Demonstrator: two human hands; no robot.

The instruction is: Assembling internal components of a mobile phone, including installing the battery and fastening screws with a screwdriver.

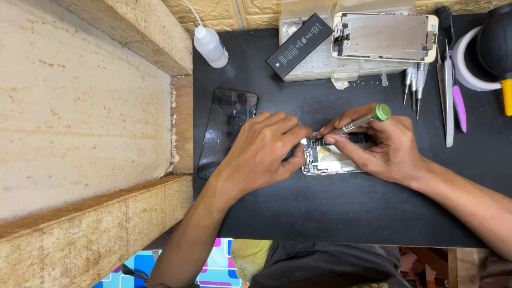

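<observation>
Two hands on the opened phone [333, 160] mid-worktop: left hand [261, 152] clamped on its edge, right hand [386, 146] pinching a green-capped screwdriver [360, 121]; a slip could gouge the board

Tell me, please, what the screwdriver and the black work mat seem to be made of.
The screwdriver: likely metal, with a grey, knurled, slightly shiny shaft; its green cap looks like plastic. The black mat: probably rubber or silicone, matte and without glare, though the look leaves that open.
</observation>
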